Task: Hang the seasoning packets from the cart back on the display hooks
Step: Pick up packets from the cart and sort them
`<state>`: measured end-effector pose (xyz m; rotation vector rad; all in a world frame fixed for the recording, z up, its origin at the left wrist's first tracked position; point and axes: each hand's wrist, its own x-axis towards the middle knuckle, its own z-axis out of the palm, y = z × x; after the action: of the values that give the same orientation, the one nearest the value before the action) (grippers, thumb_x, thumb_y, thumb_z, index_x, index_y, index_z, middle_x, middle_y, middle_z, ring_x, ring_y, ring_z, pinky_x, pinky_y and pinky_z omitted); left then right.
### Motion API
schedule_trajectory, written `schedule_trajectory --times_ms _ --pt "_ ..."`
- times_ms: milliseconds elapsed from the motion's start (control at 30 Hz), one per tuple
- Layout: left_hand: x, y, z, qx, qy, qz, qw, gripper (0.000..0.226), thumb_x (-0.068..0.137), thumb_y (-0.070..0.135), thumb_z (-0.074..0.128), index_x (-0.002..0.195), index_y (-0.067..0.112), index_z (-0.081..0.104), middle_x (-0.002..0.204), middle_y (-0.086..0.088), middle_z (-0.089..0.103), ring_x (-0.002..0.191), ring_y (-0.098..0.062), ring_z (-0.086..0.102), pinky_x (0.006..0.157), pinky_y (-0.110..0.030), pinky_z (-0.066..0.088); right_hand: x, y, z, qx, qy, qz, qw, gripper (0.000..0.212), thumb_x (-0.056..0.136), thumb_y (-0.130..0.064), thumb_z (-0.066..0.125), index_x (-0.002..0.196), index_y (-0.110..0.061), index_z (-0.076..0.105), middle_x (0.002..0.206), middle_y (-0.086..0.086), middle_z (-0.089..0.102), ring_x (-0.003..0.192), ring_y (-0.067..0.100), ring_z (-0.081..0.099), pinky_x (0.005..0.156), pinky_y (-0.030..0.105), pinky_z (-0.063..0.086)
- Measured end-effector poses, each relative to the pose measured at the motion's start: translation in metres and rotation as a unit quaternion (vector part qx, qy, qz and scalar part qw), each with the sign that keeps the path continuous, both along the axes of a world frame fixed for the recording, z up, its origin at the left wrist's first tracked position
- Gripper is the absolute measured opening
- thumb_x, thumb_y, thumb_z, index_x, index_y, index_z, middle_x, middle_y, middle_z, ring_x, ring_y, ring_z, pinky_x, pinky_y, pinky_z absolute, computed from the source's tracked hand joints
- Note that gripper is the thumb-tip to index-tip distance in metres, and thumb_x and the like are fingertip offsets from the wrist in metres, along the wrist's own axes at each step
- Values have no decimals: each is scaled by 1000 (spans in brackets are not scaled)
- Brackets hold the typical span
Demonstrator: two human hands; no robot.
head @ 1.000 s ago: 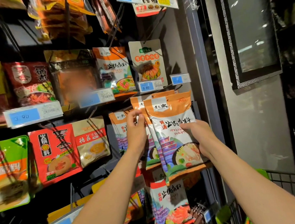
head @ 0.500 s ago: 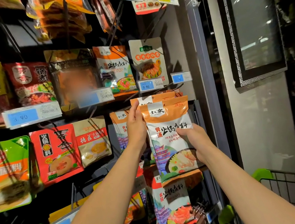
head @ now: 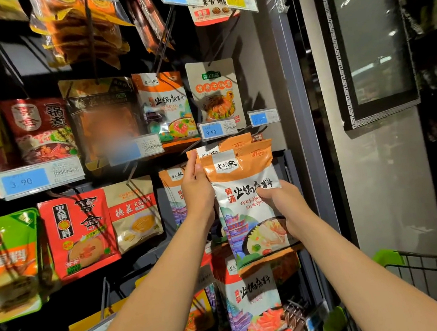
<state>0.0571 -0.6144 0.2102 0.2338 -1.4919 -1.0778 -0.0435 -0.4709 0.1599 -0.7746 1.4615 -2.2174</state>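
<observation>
A white seasoning packet with an orange top (head: 246,205) is held up against the display rack, in front of more packets of the same kind (head: 232,143) on a hook. My left hand (head: 197,192) pinches its upper left edge, thumb at the top corner. My right hand (head: 284,204) grips its right side at mid-height. The hook itself is hidden behind the packets. The green-rimmed wire cart (head: 414,265) stands at the lower right.
Hooks all over the rack carry other packets: red (head: 78,235), beige (head: 133,213), green (head: 5,260). Blue price tags (head: 214,130) stick out on hook ends above my hands. A grey upright post (head: 297,102) and a dark framed panel (head: 369,39) border the rack on the right.
Both hands and the front packet have shifted slightly left and down against the hanging stack. The left thumb has slid to the top corner of the packets.
</observation>
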Motion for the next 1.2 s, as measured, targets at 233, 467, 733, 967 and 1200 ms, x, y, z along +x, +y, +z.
schedule_trajectory --times_ms 233,467,733,967,1200 --pt "-1 -1 8 -6 5 26 1000 41 112 18 41 152 19 49 158 7 45 147 -7 36 106 -7 30 1 -5 5 -2 -20 15 1000 13 95 -9 69 106 -15 69 89 1 80 75 15 77 51 24 55" --pt "-6 -3 13 8 -2 31 999 40 112 17 40 151 19 50 158 5 45 146 -10 39 106 -14 33 -4 -8 11 15 -20 18 1000 13 94 -9 69 107 -14 70 90 3 80 75 17 77 50 25 55" --pt "-12 -12 17 39 3 29 999 39 112 17 41 149 21 54 155 8 46 143 -14 45 120 -38 39 -8 -16 15 32 -6 4 999 9 93 -10 71 101 -14 71 88 3 80 71 16 75 50 23 53" --pt "-12 -28 1 57 -15 20 998 40 111 20 41 150 26 52 157 8 45 143 -19 47 119 -45 40 -10 -25 9 43 1 0 999 14 92 -9 71 106 -14 69 98 6 78 85 22 76 57 27 55" --pt "-6 -27 -23 -42 -42 40 997 31 110 28 44 141 35 47 144 9 52 133 -13 52 112 -40 44 -13 -33 -6 -1 -20 1 1000 11 97 -17 68 107 -22 71 99 3 79 92 26 76 80 49 62"
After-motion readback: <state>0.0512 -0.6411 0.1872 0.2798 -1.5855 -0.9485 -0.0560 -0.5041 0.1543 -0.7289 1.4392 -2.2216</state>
